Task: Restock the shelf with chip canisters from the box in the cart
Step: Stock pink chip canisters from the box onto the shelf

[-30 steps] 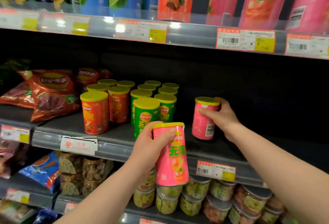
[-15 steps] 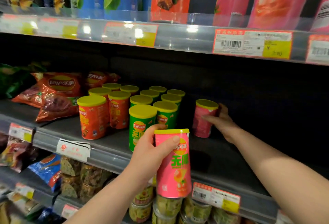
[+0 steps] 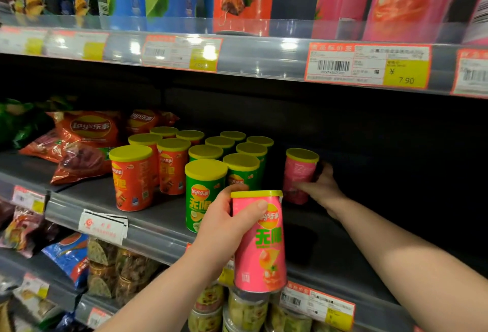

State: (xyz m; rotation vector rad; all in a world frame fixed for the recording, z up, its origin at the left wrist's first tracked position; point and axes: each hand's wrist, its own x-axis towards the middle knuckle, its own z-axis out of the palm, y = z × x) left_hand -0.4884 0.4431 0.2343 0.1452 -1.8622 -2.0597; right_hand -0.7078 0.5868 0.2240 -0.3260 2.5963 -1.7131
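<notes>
left hand (image 3: 224, 226), right hand (image 3: 323, 189) — outstretched, gripping pink canisters (image 3: 260, 242)

My left hand (image 3: 224, 226) holds a pink canister (image 3: 260, 242) upright before the shelf (image 3: 163, 228); my right hand (image 3: 323, 186) grips a second pink canister (image 3: 299, 175) standing on it.

**Snack shelf (image 3: 163, 207) with chip canisters**

Lower centre, the left grip (image 3: 224, 228) holds a pink canister (image 3: 260, 247) before the shelf edge. Centre right, the right grip (image 3: 320, 186) holds a second pink canister (image 3: 299, 175) standing on the shelf, beside green canisters (image 3: 204, 194).
</notes>
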